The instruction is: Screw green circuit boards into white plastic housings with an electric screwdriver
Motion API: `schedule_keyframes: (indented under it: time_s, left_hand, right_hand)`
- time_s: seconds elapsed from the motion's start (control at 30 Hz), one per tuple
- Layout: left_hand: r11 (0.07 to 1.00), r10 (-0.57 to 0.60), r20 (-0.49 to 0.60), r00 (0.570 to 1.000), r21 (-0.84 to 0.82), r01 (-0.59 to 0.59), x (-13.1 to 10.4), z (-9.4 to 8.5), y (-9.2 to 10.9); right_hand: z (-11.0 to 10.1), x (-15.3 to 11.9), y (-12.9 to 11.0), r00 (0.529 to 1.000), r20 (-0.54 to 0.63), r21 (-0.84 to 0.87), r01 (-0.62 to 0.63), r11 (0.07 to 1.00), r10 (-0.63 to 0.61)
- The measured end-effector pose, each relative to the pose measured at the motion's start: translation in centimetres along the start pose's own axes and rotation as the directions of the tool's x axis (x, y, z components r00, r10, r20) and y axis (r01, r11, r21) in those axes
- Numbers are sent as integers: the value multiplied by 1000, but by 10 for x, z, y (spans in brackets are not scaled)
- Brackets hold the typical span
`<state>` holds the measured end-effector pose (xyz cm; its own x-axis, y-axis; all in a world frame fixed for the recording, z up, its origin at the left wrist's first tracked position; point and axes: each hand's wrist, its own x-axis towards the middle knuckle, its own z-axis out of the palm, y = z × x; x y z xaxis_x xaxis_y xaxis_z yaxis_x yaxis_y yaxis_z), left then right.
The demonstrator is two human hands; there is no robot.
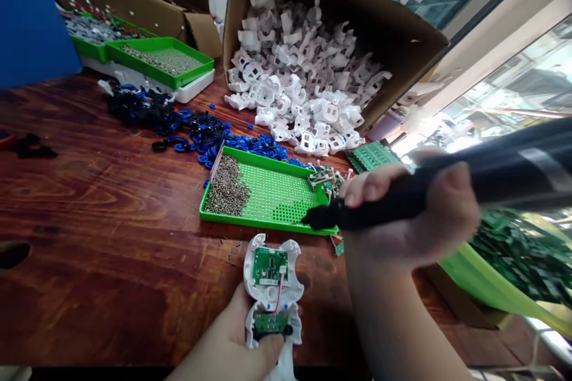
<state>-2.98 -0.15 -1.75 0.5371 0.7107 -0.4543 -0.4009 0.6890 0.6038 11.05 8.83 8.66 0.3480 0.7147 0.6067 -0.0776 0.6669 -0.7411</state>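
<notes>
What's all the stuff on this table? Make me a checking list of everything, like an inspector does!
Surface: dark wooden table, scuffed.
Job's things: white shell with green boards; black screwdriver, tip over green screw tray.
Clutter: blue and black rings; more green trays; circuit boards in green bin.
Grips: left hand holds the shell; right hand wraps the screwdriver.
Cables: thin red and white wires between boards.
Surroundings: tipped cardboard box spilling white shells; window at right.

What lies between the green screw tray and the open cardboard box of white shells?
Head view: loose blue rings between green tray and box, plus spilled white shells.
</notes>
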Motion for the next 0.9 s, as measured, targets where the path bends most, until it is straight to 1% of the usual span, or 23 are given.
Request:
schedule_keyframes:
  time_s: [0.07,0.13,0.2,0.23,0.4,0.57,0.77,0.83,0.9]
  left_hand:
    - [999,0,8,1000,47,-1,1,1,1]
    - [997,12,29,1000,76,-14,1,1,2]
    - [997,13,46,999,73,-17,1,1,3]
    - [998,11,51,999,67,-14,0,1,3]
    - [996,7,49,999,86,-11,-2,3,5]
    - [990,19,34,999,137,-23,-2,4,7]
    - [989,134,26,991,63,-136,1,2,4]
    - [986,130,25,991,101,-132,1,3,6]
    - [982,102,24,994,158,-105,1,4,8]
  right_hand:
    - [11,-13,-18,985,146,13,-92,996,89]
    - [21,-23,-26,946,272,-24,-174,984,174]
    - [26,-28,-26,916,329,-49,-226,973,230]
    - [27,-30,-24,909,337,-51,-242,969,245]
    - [23,-31,-14,900,377,-12,-230,973,217]
    - [21,-32,-14,903,364,-12,-242,970,230]
    - [24,-35,-14,906,356,-18,-239,971,230]
    - [25,-36,-14,902,364,-27,-237,971,231]
    - [25,-37,-14,898,377,-36,-230,972,227]
